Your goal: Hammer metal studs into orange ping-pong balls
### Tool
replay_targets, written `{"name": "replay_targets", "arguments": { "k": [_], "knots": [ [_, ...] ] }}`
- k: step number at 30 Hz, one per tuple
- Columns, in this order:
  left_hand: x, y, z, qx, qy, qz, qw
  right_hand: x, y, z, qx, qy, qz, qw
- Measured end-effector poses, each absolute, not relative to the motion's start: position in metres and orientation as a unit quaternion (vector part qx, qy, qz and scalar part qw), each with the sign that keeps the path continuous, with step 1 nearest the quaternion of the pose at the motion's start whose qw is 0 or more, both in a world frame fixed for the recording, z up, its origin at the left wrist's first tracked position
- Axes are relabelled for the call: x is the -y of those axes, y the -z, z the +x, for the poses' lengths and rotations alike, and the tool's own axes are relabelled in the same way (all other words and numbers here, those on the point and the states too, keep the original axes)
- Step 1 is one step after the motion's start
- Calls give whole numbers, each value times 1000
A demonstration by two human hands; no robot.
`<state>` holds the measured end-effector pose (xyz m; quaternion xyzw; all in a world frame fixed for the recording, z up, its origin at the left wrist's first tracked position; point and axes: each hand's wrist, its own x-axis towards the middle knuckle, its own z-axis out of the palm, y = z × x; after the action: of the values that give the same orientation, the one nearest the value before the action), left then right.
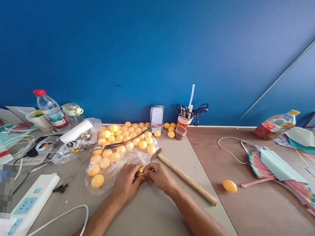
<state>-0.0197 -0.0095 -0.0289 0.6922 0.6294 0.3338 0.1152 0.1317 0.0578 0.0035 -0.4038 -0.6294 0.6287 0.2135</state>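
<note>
My left hand (128, 179) and my right hand (157, 174) meet over the front middle of the table. Pinched between their fingers is a small yellow thing (140, 171) with a dark, shiny metal part; the fingers hide most of it, and its kind is unclear. Just behind and left of my hands, many orange table tennis balls (105, 163) lie in and around a clear plastic bag (134, 156). A hammer (190, 179) with a wooden handle rests right of my right hand, its head pointing at the bag. Across the balls runs a thin dark strap (126, 141).
A white power strip (36, 195) with cables lies front left. Bottles (53, 114), a cup (38, 119) and plastic wrapping crowd the back left. Against the blue wall stand a tool-filled paper cup (185, 121) and a small lidded tub (180, 133). One loose ball (230, 186) and coloured paper (283, 168) lie right.
</note>
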Motion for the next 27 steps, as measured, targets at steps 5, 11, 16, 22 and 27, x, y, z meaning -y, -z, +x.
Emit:
{"name": "replay_targets", "arguments": {
  "k": [5,11,16,22,27],
  "knots": [
    [10,26,-18,-629,-333,693,114,-57,-4,132,630,-615,-425,210],
    [10,28,-18,-628,-338,692,112,-57,-5,133,632,-615,-426,200],
    [9,29,-17,-626,-341,693,107,-56,-5,131,639,-594,-442,208],
    [10,28,-15,-622,-337,701,87,-52,-3,127,657,-551,-459,233],
    [11,27,-15,-632,-331,693,104,-52,-1,122,654,-543,-472,235]
  ]
}}
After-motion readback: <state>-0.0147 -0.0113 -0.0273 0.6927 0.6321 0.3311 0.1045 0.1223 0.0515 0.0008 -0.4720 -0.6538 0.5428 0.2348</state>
